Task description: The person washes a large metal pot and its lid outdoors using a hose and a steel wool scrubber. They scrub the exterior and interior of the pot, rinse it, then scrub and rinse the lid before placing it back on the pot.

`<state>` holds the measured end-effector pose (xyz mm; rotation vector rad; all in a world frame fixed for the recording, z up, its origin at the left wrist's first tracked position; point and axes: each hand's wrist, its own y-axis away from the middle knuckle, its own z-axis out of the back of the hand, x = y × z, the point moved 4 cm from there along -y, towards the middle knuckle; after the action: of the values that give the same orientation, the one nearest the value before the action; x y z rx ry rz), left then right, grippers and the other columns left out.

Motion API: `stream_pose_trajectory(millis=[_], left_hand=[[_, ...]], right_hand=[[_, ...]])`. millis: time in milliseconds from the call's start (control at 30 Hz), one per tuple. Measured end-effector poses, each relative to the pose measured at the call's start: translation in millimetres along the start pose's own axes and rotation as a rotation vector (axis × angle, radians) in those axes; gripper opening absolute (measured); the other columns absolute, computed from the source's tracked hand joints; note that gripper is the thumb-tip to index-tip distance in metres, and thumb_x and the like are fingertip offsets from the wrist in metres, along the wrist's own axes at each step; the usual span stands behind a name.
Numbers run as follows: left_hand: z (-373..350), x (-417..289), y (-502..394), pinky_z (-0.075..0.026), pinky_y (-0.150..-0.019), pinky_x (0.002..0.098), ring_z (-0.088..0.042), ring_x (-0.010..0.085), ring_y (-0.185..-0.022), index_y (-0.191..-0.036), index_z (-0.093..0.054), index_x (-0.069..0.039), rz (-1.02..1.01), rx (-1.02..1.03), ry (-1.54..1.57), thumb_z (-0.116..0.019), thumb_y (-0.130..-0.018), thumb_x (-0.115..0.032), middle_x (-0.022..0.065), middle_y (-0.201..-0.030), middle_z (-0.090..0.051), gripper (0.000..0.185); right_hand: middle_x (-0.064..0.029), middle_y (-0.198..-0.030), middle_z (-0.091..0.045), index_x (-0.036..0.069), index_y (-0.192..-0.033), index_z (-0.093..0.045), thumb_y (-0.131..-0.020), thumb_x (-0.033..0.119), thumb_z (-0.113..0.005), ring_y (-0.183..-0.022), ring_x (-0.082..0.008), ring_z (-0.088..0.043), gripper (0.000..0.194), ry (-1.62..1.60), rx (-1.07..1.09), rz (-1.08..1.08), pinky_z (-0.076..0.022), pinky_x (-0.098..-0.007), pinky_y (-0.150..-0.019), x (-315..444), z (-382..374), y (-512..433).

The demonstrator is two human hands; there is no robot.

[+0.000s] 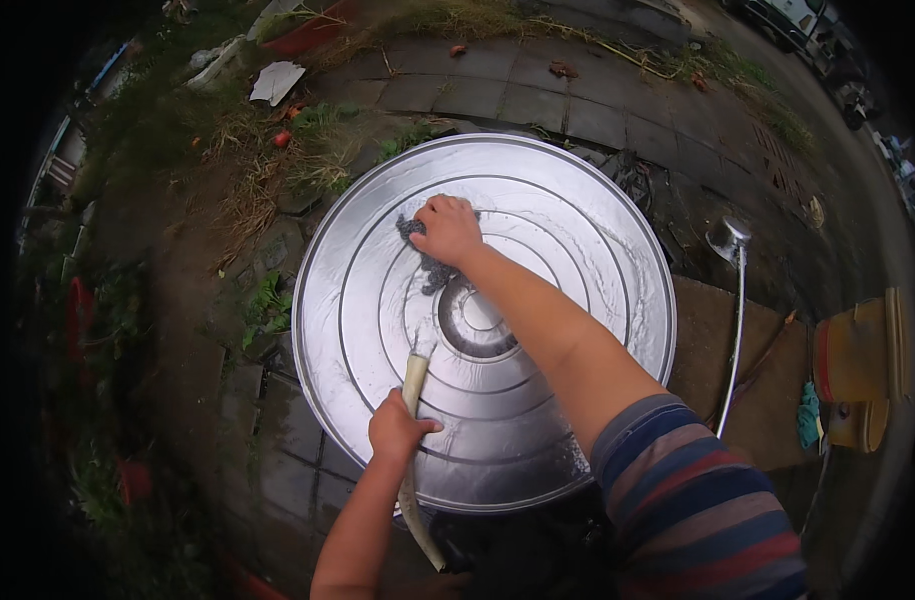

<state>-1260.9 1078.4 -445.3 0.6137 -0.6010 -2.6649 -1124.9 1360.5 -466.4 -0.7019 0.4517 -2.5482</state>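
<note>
A large round metal lid or tray with concentric ridges lies before me, its surface wet. My left hand grips a pale hose near its end, over the lower left part of the metal. Water runs out of the hose mouth onto the surface. With fingers spread over it, my right hand presses a dark grey scouring pad against the upper left part of the metal. Part of the pad is hidden under the palm. A round raised ring marks the centre, partly covered by my right forearm.
To the right stands a long-handled metal ladle. Beyond it are a yellow bucket and a teal cloth. Paving slabs border the far side; a white broken slab lies among dry grass. A vehicle shows at the upper right.
</note>
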Motion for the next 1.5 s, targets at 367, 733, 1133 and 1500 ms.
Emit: stream_pose_trajectory(millis=[367,733,1133,1500], left_hand=[[-8,8,-2,-0.053,-0.074,0.0429,-0.068,0.0372,-0.083,-0.098,-0.059,-0.001,-0.042,-0.033,0.018,-0.094,-0.05,-0.032,0.0191,-0.087,-0.07,0.068],[-9,5,-4,-0.053,-0.075,0.0438,-0.068,0.0367,-0.085,-0.098,-0.057,-0.001,-0.029,-0.032,-0.042,-0.095,-0.05,-0.032,0.0187,-0.089,-0.069,0.069],[-11,10,-4,-0.053,-0.075,0.0426,-0.069,0.0361,-0.083,-0.1,-0.059,-0.002,-0.029,-0.021,0.009,-0.095,-0.048,-0.033,0.018,-0.088,-0.07,0.071],[-29,25,-18,-0.053,-0.076,0.0447,-0.066,0.0423,-0.085,-0.098,-0.053,0.002,-0.06,-0.106,0.034,-0.094,-0.044,-0.024,0.0229,-0.09,-0.068,0.073]], right_hand=[[-0.0124,-0.131,-0.055,0.008,-0.119,-0.061,-0.083,0.026,-0.069,-0.125,-0.0328,-0.048,0.041,0.188,0.072,-0.273,-0.0402,-0.0414,-0.104,-151,166,180],[-0.0073,-0.137,-0.053,0.011,-0.12,-0.061,-0.085,0.023,-0.066,-0.13,-0.029,-0.046,0.037,0.137,0.192,-0.038,-0.0353,-0.0417,-0.11,-134,140,139],[-0.016,-0.134,-0.057,0.002,-0.123,-0.059,-0.093,0.025,-0.06,-0.126,-0.0329,-0.05,0.037,0.083,0.077,-0.298,-0.0398,-0.0401,-0.107,-214,170,178],[-0.0177,-0.135,-0.052,0.004,-0.119,-0.053,-0.083,0.025,-0.07,-0.127,-0.0353,-0.048,0.045,0.268,-0.114,-0.521,-0.037,-0.0437,-0.109,-150,187,274]])
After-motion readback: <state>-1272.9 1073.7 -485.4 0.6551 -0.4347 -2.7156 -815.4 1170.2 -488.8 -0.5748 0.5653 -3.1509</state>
